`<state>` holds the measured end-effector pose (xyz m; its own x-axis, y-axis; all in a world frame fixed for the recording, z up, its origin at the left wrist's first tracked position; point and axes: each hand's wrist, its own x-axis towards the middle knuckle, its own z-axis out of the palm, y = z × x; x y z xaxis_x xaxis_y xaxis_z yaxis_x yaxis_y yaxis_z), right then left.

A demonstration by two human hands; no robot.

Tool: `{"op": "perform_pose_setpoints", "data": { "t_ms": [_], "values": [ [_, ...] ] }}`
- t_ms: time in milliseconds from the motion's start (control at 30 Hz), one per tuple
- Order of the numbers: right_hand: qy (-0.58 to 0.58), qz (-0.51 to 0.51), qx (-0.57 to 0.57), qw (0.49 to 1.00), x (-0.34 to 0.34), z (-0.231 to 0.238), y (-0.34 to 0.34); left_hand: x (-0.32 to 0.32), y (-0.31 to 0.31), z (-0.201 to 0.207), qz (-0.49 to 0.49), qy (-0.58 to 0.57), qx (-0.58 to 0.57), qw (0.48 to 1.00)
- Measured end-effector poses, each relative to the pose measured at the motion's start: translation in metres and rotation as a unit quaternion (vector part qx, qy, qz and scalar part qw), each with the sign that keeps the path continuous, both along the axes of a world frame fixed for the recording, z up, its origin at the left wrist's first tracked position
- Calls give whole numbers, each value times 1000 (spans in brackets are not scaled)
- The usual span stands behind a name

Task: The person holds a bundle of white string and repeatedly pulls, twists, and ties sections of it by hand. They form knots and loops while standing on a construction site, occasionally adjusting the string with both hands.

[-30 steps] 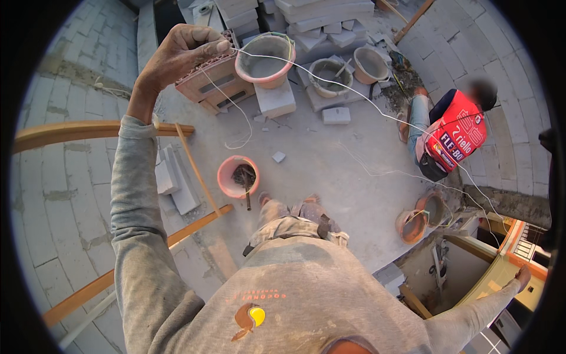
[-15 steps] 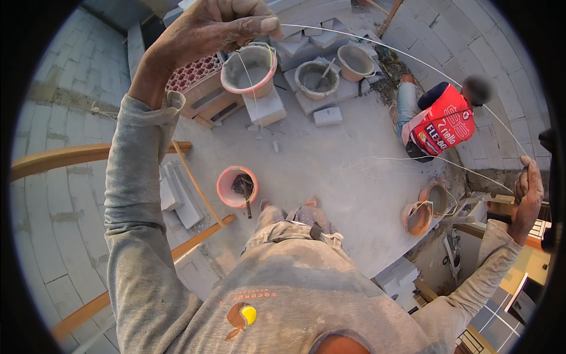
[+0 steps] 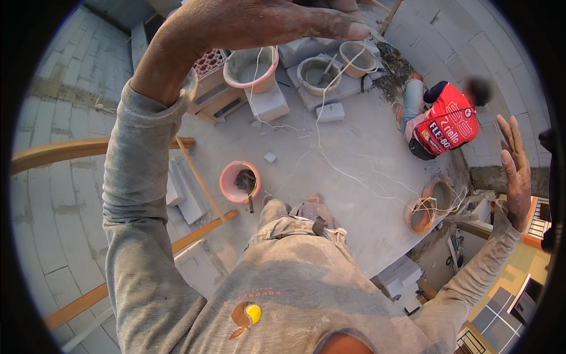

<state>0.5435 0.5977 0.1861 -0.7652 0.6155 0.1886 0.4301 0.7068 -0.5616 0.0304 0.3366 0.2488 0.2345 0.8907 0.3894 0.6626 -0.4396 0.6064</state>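
My left hand [image 3: 259,25] is raised at the top of the view, with thumb and fingers closed on a thin white string [image 3: 319,131]. Its fingertips are partly cut off by the upper edge. From that hand the string hangs slack in two strands over the floor, then runs right in loose loops to a pair of buckets. My right hand [image 3: 516,180] is lifted at the far right with fingers stretched upward and nothing visible in it. A stray loop of string lies close to its wrist.
A pink bucket [image 3: 240,181] with a tool stands left of my feet. Mortar buckets [image 3: 250,68] rest on blocks ahead. Two more buckets [image 3: 420,215] are right. A person in a red shirt [image 3: 445,124] sits by the block wall. Wooden bars [image 3: 88,154] cross the left.
The string, stretched between both hands before, is now slack and has dropped toward the floor. My right hand has let go and opened. My left hand has moved right.
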Motion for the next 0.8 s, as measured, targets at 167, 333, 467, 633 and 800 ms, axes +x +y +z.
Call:
{"op": "perform_pose_setpoints", "data": {
  "t_ms": [167, 333, 467, 633, 800],
  "values": [
    [211, 212, -269, 915, -189, 38, -133, 46, 15, 26, -6, 4, -92, 996],
    [79, -103, 93, 987, -57, -4, 2, -30, -49, -23, 76, -24, -78, 994],
    [-128, -275, 191, 934, 167, -79, 209, -84, -118, -76, 204, -84, -208, 953],
    [-220, -669, -111, 701, 350, -141, 242, -114, -143, -122, 301, -66, -249, 918],
    [-491, -420, 71, 760, 209, -200, 170, -98, -114, -169, 298, -18, -232, 926]
  ]
}}
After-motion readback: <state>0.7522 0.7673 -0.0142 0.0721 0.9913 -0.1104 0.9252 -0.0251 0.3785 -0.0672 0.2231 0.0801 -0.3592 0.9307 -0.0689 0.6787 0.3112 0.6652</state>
